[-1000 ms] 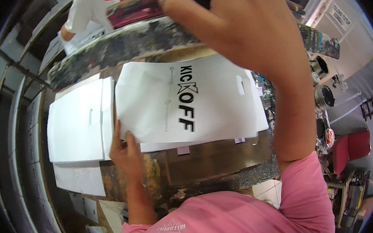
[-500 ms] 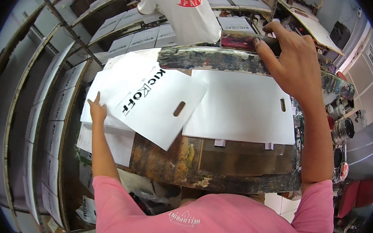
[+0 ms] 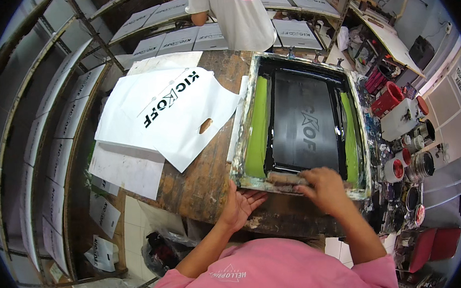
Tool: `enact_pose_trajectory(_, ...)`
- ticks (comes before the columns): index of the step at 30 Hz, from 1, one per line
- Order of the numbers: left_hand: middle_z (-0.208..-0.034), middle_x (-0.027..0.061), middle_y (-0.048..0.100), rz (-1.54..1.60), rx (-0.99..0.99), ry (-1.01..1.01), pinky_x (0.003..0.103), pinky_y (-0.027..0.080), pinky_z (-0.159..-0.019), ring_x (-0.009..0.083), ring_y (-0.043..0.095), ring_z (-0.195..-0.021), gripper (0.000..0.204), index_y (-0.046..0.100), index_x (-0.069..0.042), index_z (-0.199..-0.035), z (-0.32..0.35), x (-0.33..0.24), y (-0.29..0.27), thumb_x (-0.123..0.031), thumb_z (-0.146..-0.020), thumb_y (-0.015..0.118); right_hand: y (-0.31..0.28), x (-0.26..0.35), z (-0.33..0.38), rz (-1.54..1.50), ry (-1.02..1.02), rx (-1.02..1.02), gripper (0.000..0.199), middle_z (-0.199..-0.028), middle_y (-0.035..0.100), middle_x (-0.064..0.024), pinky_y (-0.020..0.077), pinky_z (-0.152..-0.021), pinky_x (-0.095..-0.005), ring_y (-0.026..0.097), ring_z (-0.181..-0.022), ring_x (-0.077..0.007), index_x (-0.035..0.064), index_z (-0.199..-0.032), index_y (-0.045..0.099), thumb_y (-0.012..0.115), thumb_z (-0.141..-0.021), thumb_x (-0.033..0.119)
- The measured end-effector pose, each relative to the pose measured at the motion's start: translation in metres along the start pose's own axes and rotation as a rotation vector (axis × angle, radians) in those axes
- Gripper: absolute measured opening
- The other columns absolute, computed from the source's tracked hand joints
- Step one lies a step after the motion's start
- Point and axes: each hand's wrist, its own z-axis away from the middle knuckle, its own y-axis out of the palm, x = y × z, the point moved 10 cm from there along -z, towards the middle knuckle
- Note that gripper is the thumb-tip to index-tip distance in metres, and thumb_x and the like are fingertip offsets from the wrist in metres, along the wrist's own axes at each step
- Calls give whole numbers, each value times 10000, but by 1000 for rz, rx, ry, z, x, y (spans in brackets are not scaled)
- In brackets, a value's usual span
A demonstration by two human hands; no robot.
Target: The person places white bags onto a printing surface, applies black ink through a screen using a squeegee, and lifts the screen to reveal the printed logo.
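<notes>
A screen-printing frame (image 3: 236, 170) lies lowered on the table, its mesh (image 3: 302, 122) smeared with black ink between green strips. My right hand (image 3: 326, 189) grips the wooden handle of a squeegee (image 3: 287, 178) at the frame's near end. By the frame's near left corner is my left hand (image 3: 242, 208), palm up, fingers spread, its thumb close to the frame's side. A white bag (image 3: 238, 124) shows only as a narrow edge left of the frame; the rest is hidden. Left of it lie printed white bags (image 3: 130, 111) in an overlapping pile, the top one with a cut-out handle hole.
Racks with printed white bags (image 3: 66, 121) stand at the left and across the back. Beyond the table is a person in a white shirt (image 3: 239, 18). Paint tubs and cans (image 3: 402, 119) crowd the right side. A red chair (image 3: 433, 248) stands at lower right.
The raised frame has come down over the blank white bag. My right hand has moved nearer and onto the squeegee; my left hand has left the printed pile for the frame's corner.
</notes>
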Motion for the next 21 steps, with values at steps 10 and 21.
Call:
enact_pose_trajectory(10, -1524, 236, 492, -82, 76, -2, 593, 345, -1211, 378, 477, -1425, 1071, 335, 34, -1555, 0, 18, -29, -846, -947, 302, 39, -51, -74, 84, -65, -112, 469, -1034, 633, -108, 541, -758, -447, 620, -960, -320, 77, -1178, 676, 819, -795, 307)
enact_pose_trajectory(21, -1517, 196, 531, 62, 106, 41, 650, 287, -1230, 394, 472, -1435, 998, 468, -40, -1514, 0, 21, -43, -839, -927, 353, 22, -175, -286, 247, -127, -259, 405, -998, 656, -98, 560, -790, -477, 657, -997, -325, 119, -1041, 690, 669, -936, 510)
